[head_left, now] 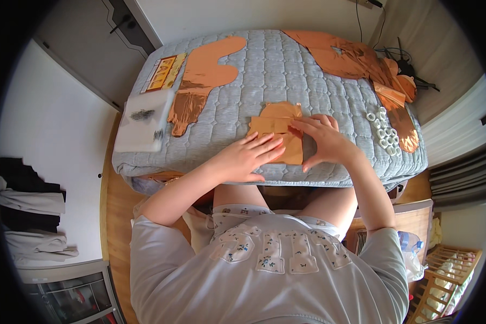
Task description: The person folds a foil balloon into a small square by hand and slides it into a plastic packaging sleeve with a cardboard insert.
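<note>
A folded, shiny copper-coloured foil sheet (287, 148), which looks like a flat foil balloon, lies on the quilted grey mattress in front of me. My left hand (255, 155) rests on its left side with fingers stretched and spread. Over its right edge, my right hand (325, 139) has its fingertips on the foil and its thumb well apart. Neither hand grips anything that I can see. The far end of the foil sticks out beyond the fold.
A flat copper foil balloon (202, 75) lies at the far left, and more crumpled copper foil (340, 54) at the far right. Several small white rolls (386, 132) sit right. Left are a white plastic-wrapped pack (144, 123) and a yellow printed packet (164, 73).
</note>
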